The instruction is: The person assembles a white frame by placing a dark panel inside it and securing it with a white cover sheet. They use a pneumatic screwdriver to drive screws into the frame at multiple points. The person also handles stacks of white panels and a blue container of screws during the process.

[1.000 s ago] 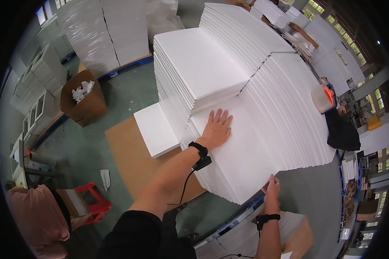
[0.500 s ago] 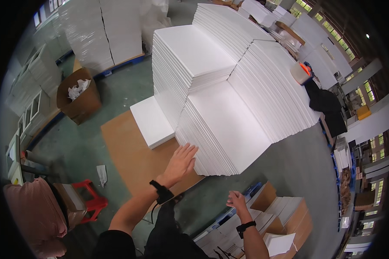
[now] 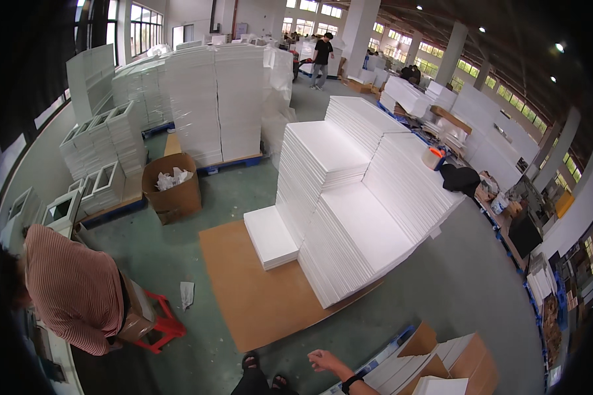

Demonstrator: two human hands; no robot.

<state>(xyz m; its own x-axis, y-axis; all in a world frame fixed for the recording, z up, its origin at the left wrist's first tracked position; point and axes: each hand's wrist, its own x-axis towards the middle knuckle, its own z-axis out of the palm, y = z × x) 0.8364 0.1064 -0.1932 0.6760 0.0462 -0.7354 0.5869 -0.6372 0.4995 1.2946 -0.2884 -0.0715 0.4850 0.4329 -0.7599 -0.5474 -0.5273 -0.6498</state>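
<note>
My right hand [image 3: 324, 360] hangs at the lower middle of the head view, its fingers loosely bent and nothing seen in them. It is left of the open cardboard boxes [image 3: 435, 359] holding white panels, apart from them. My left hand is out of view. Ahead stands a large stepped stack of flat white panels [image 3: 369, 217], in columns of differing heights. A short pile of smaller white panels [image 3: 270, 237] lies against its left side. Beneath is a brown cardboard sheet [image 3: 244, 296] on the green floor, and my sandalled feet are at its near edge.
At the left a person in a striped top [image 3: 72, 283] bends beside a red stool [image 3: 161, 326]. Behind are a brown carton [image 3: 171, 191] with crumpled wrapping and tall wrapped stacks [image 3: 211, 105] on pallets. A tape roll [image 3: 433, 157] and black cloth [image 3: 459, 179] lie on the big stack.
My left hand, formerly near the panel stack's near left edge, has gone out of view. My right hand is lower and further left. The view has tilted up, showing more of the hall.
</note>
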